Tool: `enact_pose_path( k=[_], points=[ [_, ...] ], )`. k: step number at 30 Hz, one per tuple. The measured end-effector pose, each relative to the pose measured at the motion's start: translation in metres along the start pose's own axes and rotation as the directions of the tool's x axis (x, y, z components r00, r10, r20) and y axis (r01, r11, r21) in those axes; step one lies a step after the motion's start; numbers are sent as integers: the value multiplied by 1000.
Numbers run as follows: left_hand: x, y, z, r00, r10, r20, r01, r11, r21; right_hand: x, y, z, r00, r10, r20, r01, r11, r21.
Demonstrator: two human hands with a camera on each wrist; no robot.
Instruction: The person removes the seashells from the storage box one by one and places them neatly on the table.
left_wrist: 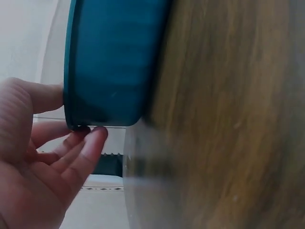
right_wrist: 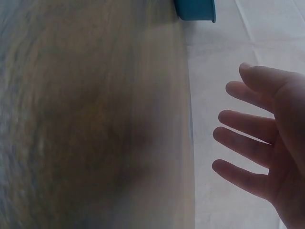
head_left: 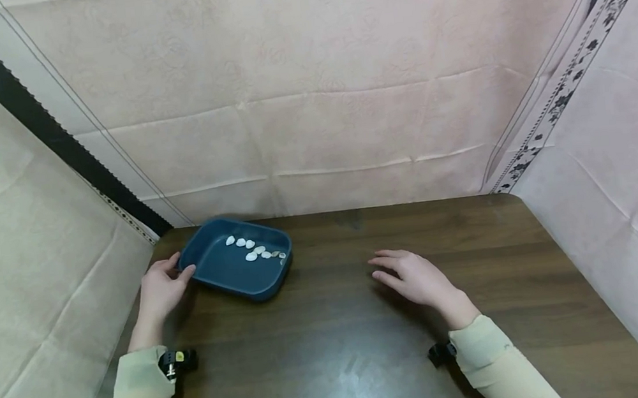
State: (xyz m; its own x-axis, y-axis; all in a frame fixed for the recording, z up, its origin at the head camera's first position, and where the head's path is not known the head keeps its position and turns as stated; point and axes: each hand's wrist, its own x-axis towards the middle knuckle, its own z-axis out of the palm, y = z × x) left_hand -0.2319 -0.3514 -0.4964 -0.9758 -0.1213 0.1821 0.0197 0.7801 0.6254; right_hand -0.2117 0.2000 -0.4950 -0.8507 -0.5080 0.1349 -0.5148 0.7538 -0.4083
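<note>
A dark blue rectangular tray point(head_left: 235, 283) stands at the back left of the wooden table. Inside it lie several small, whitish, shell-like pieces point(head_left: 251, 256), mostly toward its far and right sides. My left hand point(head_left: 162, 290) holds the tray's left corner between thumb and fingers. In the left wrist view the thumb meets the tray's rim point(left_wrist: 68, 102), while fingertips point(left_wrist: 99, 133) touch the end wall from outside. Right of the tray, my right hand point(head_left: 416, 278) hovers over the table with relaxed, spread fingers and holds nothing. The right wrist view shows the tray's corner point(right_wrist: 196, 9) well apart from that hand.
The brown wooden table point(head_left: 333, 345) has a light reflection near its front. Pale cloth point(head_left: 313, 135) hangs behind it, and similar cloth panels point(head_left: 630, 194) close in both sides. A small dark device is strapped to each wrist.
</note>
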Motion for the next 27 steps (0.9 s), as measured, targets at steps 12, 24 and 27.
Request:
enact_pose_path(
  k=[12,24,27],
  points=[
    [-19,25,3,998,-43,44,39,995,90,1,4,-3,1000,0,7,0,1000,-11],
    [-35,38,19,991,-106,77,107,994,-12,0,8,-2,1000,16,10,-16,1000,6],
    [-32,37,21,988,-86,128,92,995,-48,0,7,-3,1000,15,8,-15,1000,17]
  ],
)
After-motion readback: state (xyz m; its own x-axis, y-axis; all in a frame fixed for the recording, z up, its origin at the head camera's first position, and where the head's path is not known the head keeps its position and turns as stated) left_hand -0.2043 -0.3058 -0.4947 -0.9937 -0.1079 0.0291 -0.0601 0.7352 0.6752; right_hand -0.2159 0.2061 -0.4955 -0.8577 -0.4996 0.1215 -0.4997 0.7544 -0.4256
